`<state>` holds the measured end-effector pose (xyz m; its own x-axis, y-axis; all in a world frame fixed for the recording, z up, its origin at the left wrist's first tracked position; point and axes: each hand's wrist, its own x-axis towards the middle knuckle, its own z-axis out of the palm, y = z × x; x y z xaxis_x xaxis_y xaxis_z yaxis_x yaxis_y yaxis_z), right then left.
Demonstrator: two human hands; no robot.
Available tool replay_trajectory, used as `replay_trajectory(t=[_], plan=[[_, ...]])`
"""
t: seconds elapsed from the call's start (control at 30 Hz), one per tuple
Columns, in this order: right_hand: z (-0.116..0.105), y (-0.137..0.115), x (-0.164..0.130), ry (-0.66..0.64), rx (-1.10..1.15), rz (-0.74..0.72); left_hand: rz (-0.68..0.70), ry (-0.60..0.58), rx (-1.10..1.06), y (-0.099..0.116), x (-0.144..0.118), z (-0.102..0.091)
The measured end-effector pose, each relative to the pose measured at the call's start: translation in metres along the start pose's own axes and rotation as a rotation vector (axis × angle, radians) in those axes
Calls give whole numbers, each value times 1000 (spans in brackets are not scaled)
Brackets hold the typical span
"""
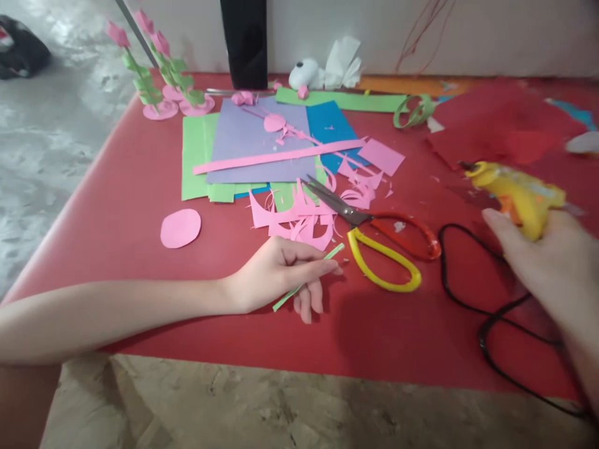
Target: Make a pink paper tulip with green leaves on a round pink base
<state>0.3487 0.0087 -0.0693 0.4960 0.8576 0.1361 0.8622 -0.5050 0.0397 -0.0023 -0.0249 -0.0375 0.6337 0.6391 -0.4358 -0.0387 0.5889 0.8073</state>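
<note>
Green strip (285, 300) is pinched by left hand (276, 274), perhaps to free its ends; right hand (555, 268) grips glue gun (515, 187).

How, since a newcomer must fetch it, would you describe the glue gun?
Look along the red table to the looped black cable at right. Beside it, the right grip holds the yellow glue gun, set apart from the scissors by its dark nozzle.

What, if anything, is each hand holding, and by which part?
The left hand pinches a thin green strip around its middle. The right hand is at the handle of the yellow glue gun; the fingers are hidden, so the grip cannot be told.
</note>
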Motion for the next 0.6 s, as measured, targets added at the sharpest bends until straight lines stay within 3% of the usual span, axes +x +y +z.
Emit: replay_trajectory(t=[0.1,0.2,0.27,0.37,0.5,0.6], plan=[[-16,-22,-5,-60,-74,129,-6,9,6,-1,2,-1],[-29,-34,-15,32,-93,95,3,13,2,-3,3,-1],[-38,-43,-17,155,-5,-48,19,-9,1,-3,3,-2],[-55,-72,-4,283,265,-441,44,-36,2,-5,4,-3],[-71,-150,39,186,366,-700,66,-30,-15,-6,5,-4],[-70,-218,70,95,415,-845,66,-32,-39,-6,6,-4]])
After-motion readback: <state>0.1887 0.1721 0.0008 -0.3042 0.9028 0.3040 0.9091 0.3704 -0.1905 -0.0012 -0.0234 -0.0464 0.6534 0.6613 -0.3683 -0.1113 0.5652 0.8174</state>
